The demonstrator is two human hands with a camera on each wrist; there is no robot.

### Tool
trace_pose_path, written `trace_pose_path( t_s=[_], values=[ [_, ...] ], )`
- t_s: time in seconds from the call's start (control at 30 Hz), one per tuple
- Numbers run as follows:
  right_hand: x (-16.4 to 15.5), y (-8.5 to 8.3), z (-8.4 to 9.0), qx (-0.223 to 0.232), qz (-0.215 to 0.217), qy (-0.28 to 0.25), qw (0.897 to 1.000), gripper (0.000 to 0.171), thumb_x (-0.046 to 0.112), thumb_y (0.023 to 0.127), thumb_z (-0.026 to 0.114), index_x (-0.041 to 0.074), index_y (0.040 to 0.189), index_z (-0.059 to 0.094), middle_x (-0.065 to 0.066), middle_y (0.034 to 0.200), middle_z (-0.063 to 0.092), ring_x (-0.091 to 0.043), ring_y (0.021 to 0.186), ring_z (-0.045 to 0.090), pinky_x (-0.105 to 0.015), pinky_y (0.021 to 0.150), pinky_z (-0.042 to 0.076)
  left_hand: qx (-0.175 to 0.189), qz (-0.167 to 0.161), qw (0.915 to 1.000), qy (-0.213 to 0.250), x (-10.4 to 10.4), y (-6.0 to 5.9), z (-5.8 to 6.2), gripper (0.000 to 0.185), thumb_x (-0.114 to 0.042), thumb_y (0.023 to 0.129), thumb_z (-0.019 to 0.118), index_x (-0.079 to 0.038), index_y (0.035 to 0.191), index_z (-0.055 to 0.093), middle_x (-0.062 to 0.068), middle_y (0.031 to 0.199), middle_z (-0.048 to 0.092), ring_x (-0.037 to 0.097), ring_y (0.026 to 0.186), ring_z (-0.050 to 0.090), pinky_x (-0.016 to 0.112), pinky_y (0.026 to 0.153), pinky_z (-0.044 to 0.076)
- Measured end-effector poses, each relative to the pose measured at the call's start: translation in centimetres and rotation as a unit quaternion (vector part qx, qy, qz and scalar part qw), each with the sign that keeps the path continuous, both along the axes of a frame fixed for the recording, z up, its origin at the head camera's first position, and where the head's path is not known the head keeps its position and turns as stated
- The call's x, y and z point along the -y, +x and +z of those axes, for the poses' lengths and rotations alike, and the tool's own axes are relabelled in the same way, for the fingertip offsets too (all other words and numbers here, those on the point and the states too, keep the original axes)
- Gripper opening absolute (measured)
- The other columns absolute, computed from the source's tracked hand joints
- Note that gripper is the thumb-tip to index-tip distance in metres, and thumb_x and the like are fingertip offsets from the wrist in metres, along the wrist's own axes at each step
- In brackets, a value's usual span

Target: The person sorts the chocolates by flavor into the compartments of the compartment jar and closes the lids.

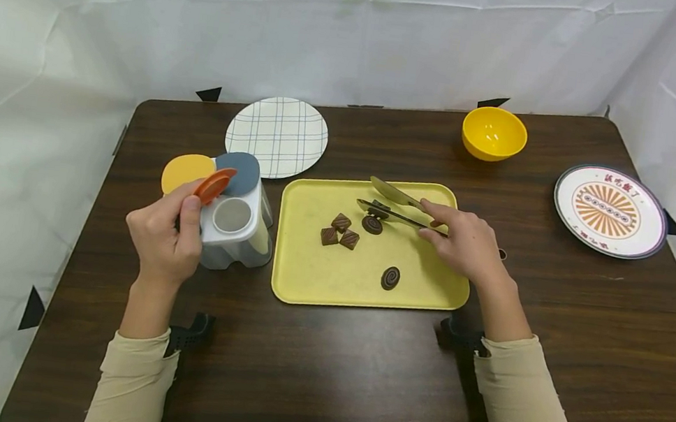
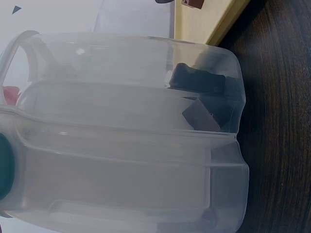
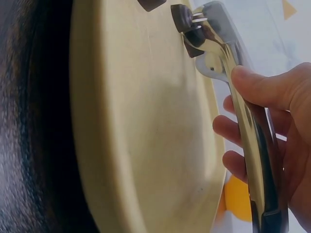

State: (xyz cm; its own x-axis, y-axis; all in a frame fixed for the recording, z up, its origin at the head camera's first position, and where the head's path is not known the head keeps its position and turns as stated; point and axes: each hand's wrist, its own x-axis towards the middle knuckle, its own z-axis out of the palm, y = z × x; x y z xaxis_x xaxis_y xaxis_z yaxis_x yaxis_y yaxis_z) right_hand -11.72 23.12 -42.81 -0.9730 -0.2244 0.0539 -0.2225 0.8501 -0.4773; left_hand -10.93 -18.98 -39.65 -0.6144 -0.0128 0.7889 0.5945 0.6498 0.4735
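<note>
Right hand (image 1: 466,242) gripping tongs (image 1: 398,204) at round chocolate (image 1: 372,225) on yellow tray (image 1: 304,277); left hand (image 1: 165,235) clasping clear container (image 1: 236,230), its contents blurred through plastic

— what's inside the clear jar (image 2: 131,145)?
— dark lumps, too foggy to tell.
— and the tongs (image 3: 243,121)?
— the handle end runs off the picture's bottom edge, and the tips look blurry.
</note>
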Motion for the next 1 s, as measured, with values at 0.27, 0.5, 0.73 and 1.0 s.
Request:
trace_pose_path(
  t_s=[0.27,0.5,0.73,1.0],
  values=[
    [0.08,0.04,-0.02,-0.027,-0.004,0.010,1.000,0.042,0.018,0.089,0.072,0.019,0.131,0.066,-0.004,0.092,0.074,-0.026,0.067,0.060,-0.041,0.055,0.039,0.000,0.000,1.0000,-0.002,0.03,0.06,0.00,0.044,-0.032,0.095,0.047,0.000,0.099,0.076,0.011,0.092,0.075,0.031,0.073,0.072,0.032,0.064,0.053],
    [0.16,0.08,-0.25,-0.074,-0.008,0.010,0.997,0.036,0.015,0.087,0.074,0.021,0.122,0.072,-0.010,0.088,0.074,-0.024,0.052,0.048,-0.039,0.048,0.034,-0.002,0.000,1.0000,-0.001,0.04,0.00,-0.01,0.044,-0.032,0.095,0.047,0.000,0.099,0.076,0.011,0.092,0.075,0.031,0.074,0.072,0.040,0.062,0.054],
    [0.14,0.07,-0.44,-0.105,0.004,0.004,0.994,0.033,0.013,0.087,0.074,0.019,0.119,0.074,-0.010,0.088,0.074,-0.023,0.050,0.048,-0.038,0.045,0.032,-0.005,0.003,1.0000,0.001,0.08,-0.04,-0.16,0.044,-0.033,0.095,0.047,0.000,0.099,0.076,0.011,0.091,0.075,0.030,0.072,0.072,0.037,0.061,0.053],
    [0.07,0.08,-0.37,-0.125,0.012,0.001,0.992,0.033,0.013,0.086,0.075,0.019,0.118,0.074,-0.008,0.088,0.075,-0.022,0.049,0.048,-0.037,0.045,0.032,-0.006,0.002,1.0000,0.002,0.11,-0.10,-0.23,0.045,-0.034,0.096,0.047,0.000,0.099,0.076,0.011,0.091,0.075,0.031,0.073,0.072,0.031,0.064,0.053]
  ],
)
